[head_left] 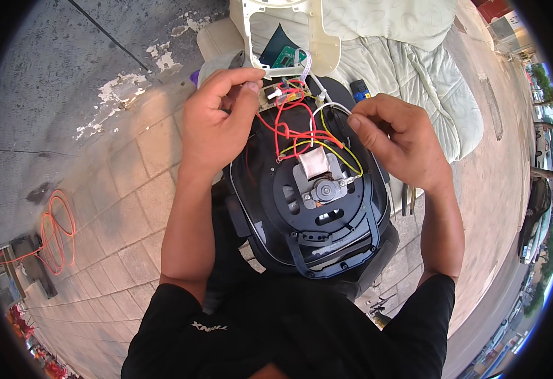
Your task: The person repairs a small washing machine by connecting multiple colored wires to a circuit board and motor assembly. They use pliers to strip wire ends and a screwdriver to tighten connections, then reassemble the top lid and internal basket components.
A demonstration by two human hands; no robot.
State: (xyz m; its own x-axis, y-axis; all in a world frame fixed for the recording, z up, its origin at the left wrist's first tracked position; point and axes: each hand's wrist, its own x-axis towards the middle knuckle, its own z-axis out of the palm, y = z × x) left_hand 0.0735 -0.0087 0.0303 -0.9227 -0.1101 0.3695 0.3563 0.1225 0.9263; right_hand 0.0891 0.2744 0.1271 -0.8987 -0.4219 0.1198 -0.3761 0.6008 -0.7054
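Note:
An opened appliance with a dark housing (pixel 261 208) stands before me, its inside facing up. In its middle sits a small motor (pixel 326 189) on a metal bracket, beside a silvery wrapped piece (pixel 314 163). Red wires (pixel 302 134) and yellow wires loop over the housing to a small circuit board (pixel 267 100) at its far end. My left hand (pixel 220 120) is by that board, thumb and forefinger closed; what is between them I cannot make out. My right hand (pixel 399 136) pinches a white wire (pixel 330 104) at the right.
Beyond the housing stands a cream plastic frame (pixel 327 47) with a green circuit board (pixel 287 58) and ribbon cable. A pale quilted cloth (pixel 415 82) lies behind it. Near my right hand are a blue and black tool (pixel 359 88) and dark handles (pixel 408 199). An orange cord (pixel 55 234) coils at left.

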